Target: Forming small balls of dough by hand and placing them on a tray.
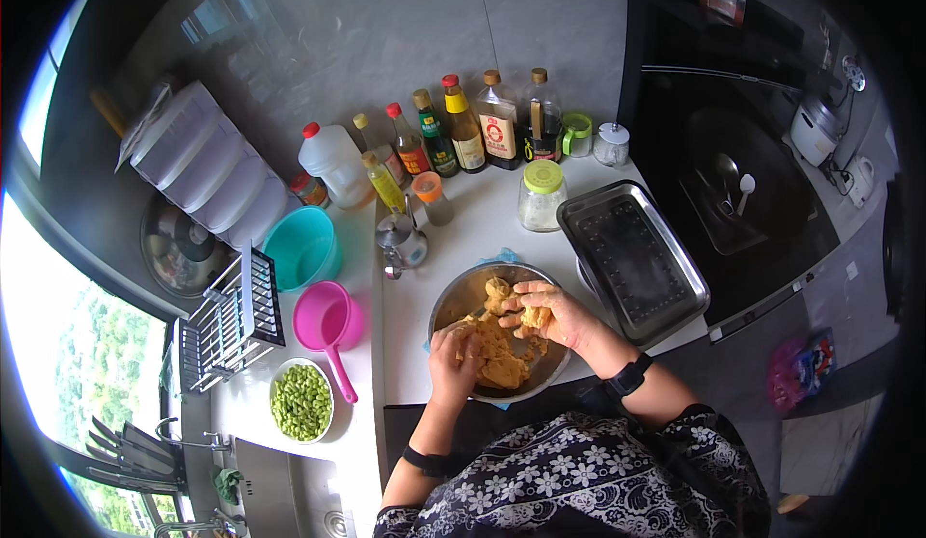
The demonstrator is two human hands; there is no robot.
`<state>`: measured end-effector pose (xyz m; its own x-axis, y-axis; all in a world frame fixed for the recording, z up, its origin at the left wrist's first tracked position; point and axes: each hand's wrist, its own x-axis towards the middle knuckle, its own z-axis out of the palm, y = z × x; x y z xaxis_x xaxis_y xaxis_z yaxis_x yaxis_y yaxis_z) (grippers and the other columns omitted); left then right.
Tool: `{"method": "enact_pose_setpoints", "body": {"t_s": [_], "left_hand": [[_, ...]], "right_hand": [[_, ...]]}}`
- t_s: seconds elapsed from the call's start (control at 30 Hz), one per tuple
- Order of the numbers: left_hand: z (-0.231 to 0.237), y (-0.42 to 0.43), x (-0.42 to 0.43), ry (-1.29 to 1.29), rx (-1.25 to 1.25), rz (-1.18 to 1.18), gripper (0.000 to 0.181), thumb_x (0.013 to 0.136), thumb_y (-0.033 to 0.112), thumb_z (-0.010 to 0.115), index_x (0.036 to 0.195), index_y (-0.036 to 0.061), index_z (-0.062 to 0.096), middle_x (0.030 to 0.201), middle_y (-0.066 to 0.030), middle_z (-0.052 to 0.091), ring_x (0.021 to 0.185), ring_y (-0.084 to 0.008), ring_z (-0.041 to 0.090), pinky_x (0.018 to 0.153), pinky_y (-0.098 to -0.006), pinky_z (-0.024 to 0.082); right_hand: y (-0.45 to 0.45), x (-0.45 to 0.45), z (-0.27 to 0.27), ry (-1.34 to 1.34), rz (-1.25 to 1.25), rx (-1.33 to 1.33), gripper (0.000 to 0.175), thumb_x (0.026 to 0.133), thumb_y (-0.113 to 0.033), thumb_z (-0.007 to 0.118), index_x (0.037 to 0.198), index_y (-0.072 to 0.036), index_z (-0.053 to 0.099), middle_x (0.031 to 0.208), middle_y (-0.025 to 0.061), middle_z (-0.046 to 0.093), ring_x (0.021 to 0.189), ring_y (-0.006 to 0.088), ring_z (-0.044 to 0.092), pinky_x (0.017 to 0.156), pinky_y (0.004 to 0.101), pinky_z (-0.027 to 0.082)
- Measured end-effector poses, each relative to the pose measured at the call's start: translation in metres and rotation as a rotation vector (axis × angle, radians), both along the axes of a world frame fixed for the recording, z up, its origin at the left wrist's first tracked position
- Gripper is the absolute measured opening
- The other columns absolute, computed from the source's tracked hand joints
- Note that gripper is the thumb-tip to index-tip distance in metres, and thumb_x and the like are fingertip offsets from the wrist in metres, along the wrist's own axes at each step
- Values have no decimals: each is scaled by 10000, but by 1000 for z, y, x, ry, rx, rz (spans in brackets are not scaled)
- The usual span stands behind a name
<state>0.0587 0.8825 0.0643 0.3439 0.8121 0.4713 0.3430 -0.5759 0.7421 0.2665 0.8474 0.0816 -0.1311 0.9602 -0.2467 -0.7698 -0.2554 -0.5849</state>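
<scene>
A wide stainless steel bowl (555, 376) stands on the white counter before me, with crumbly orange-yellow dough (503, 364) in it. My right hand (553, 313) is over the bowl's right side, fingers curled around a lump of the dough (536, 316). On the left side of the bowl, my left hand (457, 364) rests against the dough mass with its fingers bent; whether it grips a piece is hidden. A rounded dough piece (497, 288) lies near the bowl's far wall, just beyond my hands. Blue material (500, 256) shows under the bowl's rim.
A rectangular metal tray (636, 263) sits right of the bowl, near a lidded glass jar (542, 198). Several sauce bottles (466, 133) line the wall. To the left are a steel pot (401, 243), a pink dipper (329, 317), a teal basin (302, 248) and a bowl of green beans (301, 402).
</scene>
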Motion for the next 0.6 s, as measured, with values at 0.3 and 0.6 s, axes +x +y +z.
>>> {"method": "enact_pose_setpoints", "body": {"t_s": [0.3, 0.6], "left_hand": [[-7, 2, 1, 54, 55, 49, 154, 752, 59, 620, 900, 17, 604, 1005, -137, 588, 911, -319, 540, 812, -381, 440], [-10, 3, 1, 47, 50, 47, 133, 760, 60, 609, 886, 20, 610, 995, -132, 592, 902, -315, 541, 809, -373, 438]], "right_hand": [[4, -5, -11, 175, -38, -132, 273, 840, -318, 591, 962, -73, 586, 838, 93, 616, 579, 173, 555, 392, 216, 396], [1, -11, 0, 2, 4, -57, 268, 843, -242, 583, 1013, -38, 551, 831, 87, 587, 560, 153, 551, 462, 252, 438]]}}
